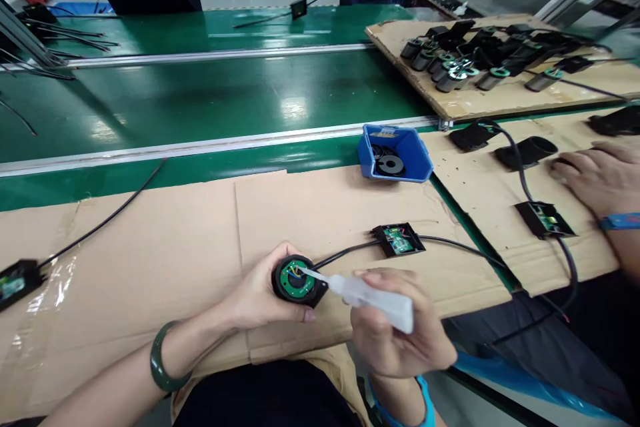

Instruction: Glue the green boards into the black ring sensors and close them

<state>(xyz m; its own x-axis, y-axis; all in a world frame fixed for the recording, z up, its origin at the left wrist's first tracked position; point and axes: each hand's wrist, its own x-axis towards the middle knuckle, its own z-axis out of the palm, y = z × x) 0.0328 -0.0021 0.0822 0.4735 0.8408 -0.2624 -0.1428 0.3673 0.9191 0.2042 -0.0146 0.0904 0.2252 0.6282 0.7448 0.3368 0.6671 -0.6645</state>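
Observation:
My left hand [265, 293] is wrapped round a black cylindrical housing [320, 295], tilted so that its open end faces me. Inside that end sits a round green circuit board [300, 287] with thin coloured wires at its centre. In my right hand [395, 333] is a translucent white dropper bottle [373, 299]; its narrow tip reaches the wires on the board. A black cable [345, 253] runs from the housing to an open black box [399, 240] with a small green board inside. Whether any liquid leaves the tip is too small to tell.
A blue bin [395, 147] with black rings stands beyond my hands. A raised cardboard-covered board [450, 103] at the right holds several metal motors. Another person's hand [600, 177] rests near black housings and a cabled box [545, 219]. Another open box [19, 283] lies left.

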